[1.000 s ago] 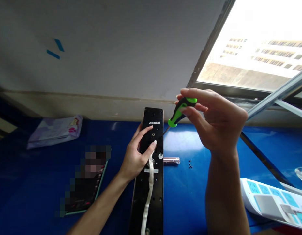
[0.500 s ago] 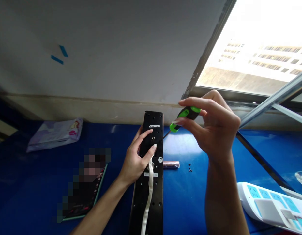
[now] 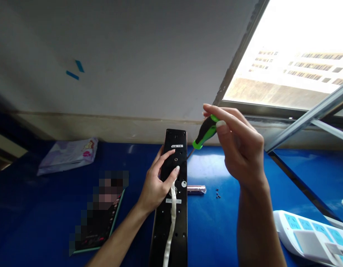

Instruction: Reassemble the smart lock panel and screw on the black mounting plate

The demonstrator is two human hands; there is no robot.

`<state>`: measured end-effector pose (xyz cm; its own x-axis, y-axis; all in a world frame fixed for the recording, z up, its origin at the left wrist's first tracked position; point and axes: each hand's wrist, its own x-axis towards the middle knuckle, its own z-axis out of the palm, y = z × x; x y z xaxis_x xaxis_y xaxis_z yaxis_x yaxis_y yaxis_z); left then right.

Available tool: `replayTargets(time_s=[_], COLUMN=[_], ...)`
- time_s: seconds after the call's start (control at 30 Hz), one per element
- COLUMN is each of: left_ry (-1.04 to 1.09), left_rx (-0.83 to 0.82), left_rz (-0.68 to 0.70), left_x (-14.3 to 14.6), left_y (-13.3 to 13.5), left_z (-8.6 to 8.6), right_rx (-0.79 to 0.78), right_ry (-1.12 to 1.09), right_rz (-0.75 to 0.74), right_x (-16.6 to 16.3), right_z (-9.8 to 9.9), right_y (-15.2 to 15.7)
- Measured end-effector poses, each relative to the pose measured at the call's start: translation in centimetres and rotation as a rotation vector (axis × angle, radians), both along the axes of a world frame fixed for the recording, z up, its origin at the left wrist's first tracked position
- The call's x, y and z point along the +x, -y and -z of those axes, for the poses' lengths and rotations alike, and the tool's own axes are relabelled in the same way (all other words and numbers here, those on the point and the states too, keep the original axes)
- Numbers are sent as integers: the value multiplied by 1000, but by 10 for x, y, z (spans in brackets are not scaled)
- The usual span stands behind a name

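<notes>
A long black panel (image 3: 177, 230) lies lengthwise on the blue table (image 3: 35, 222), with a white ribbon cable (image 3: 171, 218) running down its middle. My left hand (image 3: 157, 181) rests on the panel's upper part, fingers spread and pressing it down beside a screw hole (image 3: 176, 160). My right hand (image 3: 238, 148) pinches the green and black handle of a screwdriver (image 3: 205, 132) from above. The shaft slants down-left and its tip meets the panel near that hole.
Several tiny dark screws (image 3: 217, 193) and a small pinkish cylinder (image 3: 196, 190) lie just right of the panel. A white power strip (image 3: 307, 233) sits lower right, a tablet-like device (image 3: 99, 218) lower left, a plastic bag (image 3: 68, 154) far left. Wall and window frame stand behind.
My right fingers have shifted on the screwdriver handle, which now stands steeper. The left hand stays on the panel. The view has drifted slightly.
</notes>
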<state>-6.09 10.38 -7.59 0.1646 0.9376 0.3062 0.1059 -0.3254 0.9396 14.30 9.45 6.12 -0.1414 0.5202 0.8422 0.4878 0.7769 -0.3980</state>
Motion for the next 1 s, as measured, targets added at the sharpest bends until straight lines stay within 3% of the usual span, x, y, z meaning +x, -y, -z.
replayTargets(time_s=[0.13, 0.33, 0.53, 0.8, 1.0], left_ry=[28, 32, 51, 79, 56], left_rx=[-12, -12, -8, 4, -100], left_rz=[1, -15, -16, -33, -17], left_x=[1, 1, 2, 4, 2], left_y=[0, 0, 1, 0, 1], left_z=[2, 4, 2, 6, 4], right_rx=[-76, 13, -166, -176, -359], right_ry=[-49, -87, -70, -34, 0], right_rz=[-129, 63, -145, -82, -78], right_x=[-3, -8, -5, -14, -13], right_z=[0, 0, 0, -9, -11], right_y=[2, 1, 6, 15, 16])
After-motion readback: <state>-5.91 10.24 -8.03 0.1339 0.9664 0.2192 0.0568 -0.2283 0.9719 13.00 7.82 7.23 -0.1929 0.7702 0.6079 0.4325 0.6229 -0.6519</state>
